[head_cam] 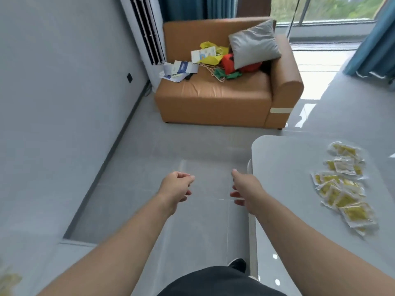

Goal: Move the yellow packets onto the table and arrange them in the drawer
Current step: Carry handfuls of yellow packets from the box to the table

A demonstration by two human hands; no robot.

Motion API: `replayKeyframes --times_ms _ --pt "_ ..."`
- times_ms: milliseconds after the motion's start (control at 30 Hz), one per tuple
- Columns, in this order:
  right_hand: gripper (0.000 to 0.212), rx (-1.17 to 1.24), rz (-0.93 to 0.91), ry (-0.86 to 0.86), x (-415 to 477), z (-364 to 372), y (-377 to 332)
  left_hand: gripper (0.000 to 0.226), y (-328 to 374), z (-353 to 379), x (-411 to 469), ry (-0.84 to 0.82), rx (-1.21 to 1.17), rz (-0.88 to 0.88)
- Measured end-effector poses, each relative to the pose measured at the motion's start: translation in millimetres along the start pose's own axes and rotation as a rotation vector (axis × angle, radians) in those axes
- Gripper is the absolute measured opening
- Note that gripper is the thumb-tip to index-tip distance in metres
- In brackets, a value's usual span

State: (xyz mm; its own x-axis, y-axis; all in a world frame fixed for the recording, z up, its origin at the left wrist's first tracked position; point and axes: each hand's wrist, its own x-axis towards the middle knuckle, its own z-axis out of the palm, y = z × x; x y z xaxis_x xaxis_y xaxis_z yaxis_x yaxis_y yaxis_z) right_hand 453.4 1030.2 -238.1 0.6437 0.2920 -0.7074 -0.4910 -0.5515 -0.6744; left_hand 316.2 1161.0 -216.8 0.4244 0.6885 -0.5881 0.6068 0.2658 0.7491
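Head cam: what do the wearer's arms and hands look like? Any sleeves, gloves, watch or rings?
The left hand and right hand are bare, with no gloves. No rings, watch or wristbands are visible. Both forearms are uncovered right to the frame edge, so no sleeves show. The only clothing in view is a black garment at the bottom centre and a black shoe.

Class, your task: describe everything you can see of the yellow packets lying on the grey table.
The yellow packets are small flat sachets, apparently clear or whitish plastic with crinkled sealed edges and yellow contents. Many lie flat in a loose, overlapping strip along the right part of the grey table, running from its far side toward the near side. They rest on the tabletop and on one another; nothing else touches them. Any print is too blurred to read.
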Motion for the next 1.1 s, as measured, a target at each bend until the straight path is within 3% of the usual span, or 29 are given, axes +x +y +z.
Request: replayKeyframes --times_ms 433,633,833,1100 --pt "0.046 -0.442 -0.045 -0.396 -169 272 109 0.008 -240 -247 -158 0.416 -0.341 -0.219" --pt "0.046 -0.625 -0.079 -0.561 -240 378 154 0.006 -323 -325 -219 0.613 -0.502 -0.286" --pt "0.047 -0.767 -0.110 -0.657 -266 470 173 0.006 -370 -384 -230 0.733 -0.641 -0.360" --pt "0.046 -0.884 -0.072 -0.733 -259 623 167 0.013 -408 -496 -177 0.804 -0.710 -0.480"
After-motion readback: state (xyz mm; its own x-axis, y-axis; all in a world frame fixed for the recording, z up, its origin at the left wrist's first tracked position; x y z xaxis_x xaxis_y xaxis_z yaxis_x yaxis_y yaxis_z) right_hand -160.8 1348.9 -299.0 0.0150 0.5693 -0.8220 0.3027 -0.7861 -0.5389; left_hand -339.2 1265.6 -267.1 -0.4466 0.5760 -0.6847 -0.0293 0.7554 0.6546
